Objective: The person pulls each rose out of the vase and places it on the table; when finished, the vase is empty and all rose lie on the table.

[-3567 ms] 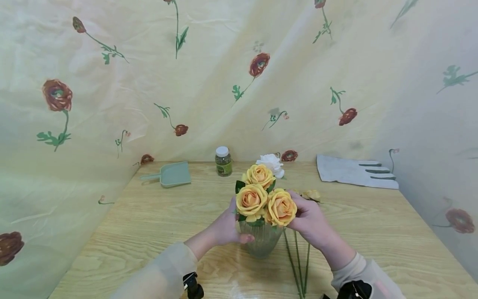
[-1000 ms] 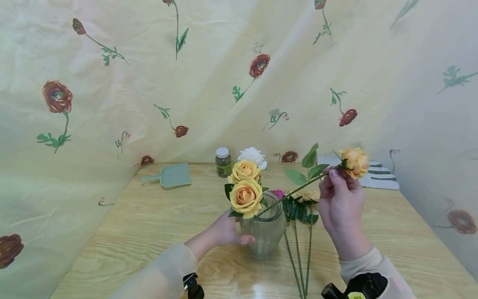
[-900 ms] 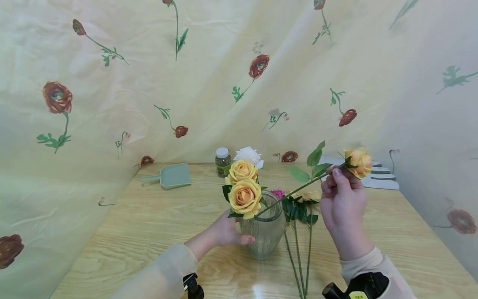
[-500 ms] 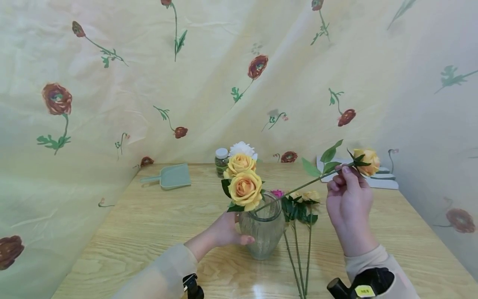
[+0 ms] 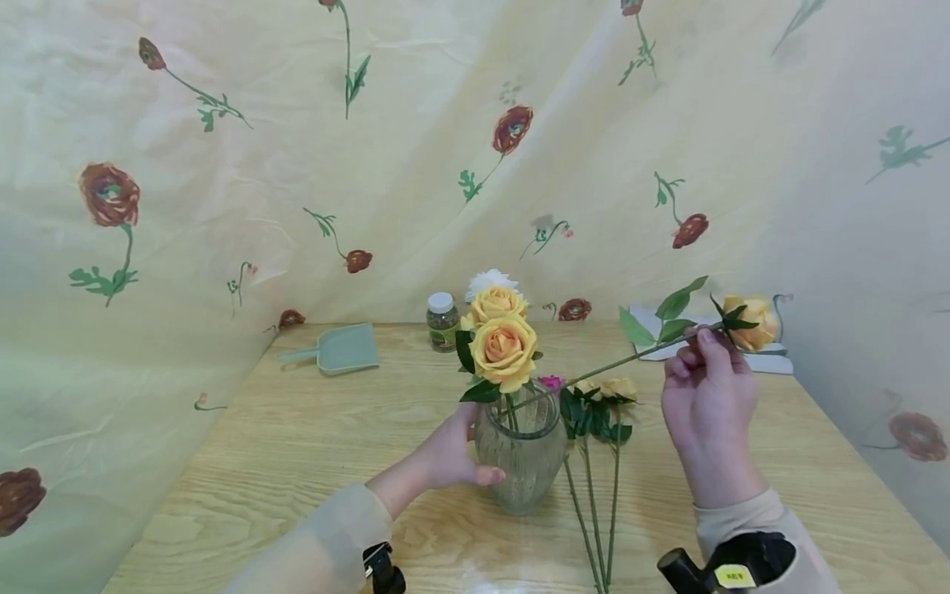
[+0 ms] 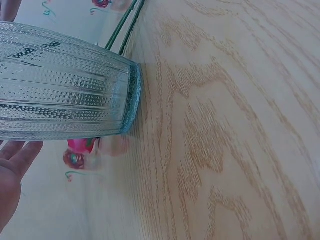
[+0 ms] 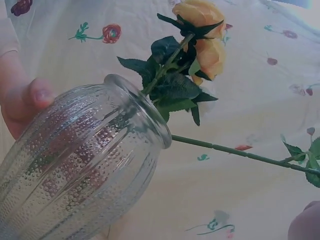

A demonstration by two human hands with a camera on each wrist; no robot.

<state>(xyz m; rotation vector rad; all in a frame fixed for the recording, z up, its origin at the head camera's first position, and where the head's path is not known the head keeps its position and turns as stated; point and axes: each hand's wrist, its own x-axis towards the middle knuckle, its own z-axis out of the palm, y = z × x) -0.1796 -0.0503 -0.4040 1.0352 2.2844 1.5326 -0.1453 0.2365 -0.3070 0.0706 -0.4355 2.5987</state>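
A clear ribbed glass vase (image 5: 519, 470) stands on the table, and my left hand (image 5: 449, 454) grips its left side, thumb in front. Two yellow roses (image 5: 505, 351) and a white flower (image 5: 493, 283) rise from the vase's mouth. Held out to the right, my right hand (image 5: 712, 404) pinches the stem of another yellow rose (image 5: 751, 323) just below its bloom. That slanting stem (image 7: 225, 149) runs down into the vase's mouth, its lower end inside the glass. In the left wrist view, the vase's base (image 6: 132, 100) meets the wood.
Several long-stemmed flowers (image 5: 594, 417), cream and magenta, lie right of the vase. A green dustpan (image 5: 349, 348) and a white-lidded jar (image 5: 444, 328) stand at the back of the wooden table (image 5: 312, 462). A pale glove (image 5: 764, 363) lies behind my right hand, partly hidden. Floral cloth hangs behind.
My right hand has drawn one yellow rose away from the cluster, out to the right. The flowers left in the vase leaned left, then swung back more upright. My left hand has kept its hold.
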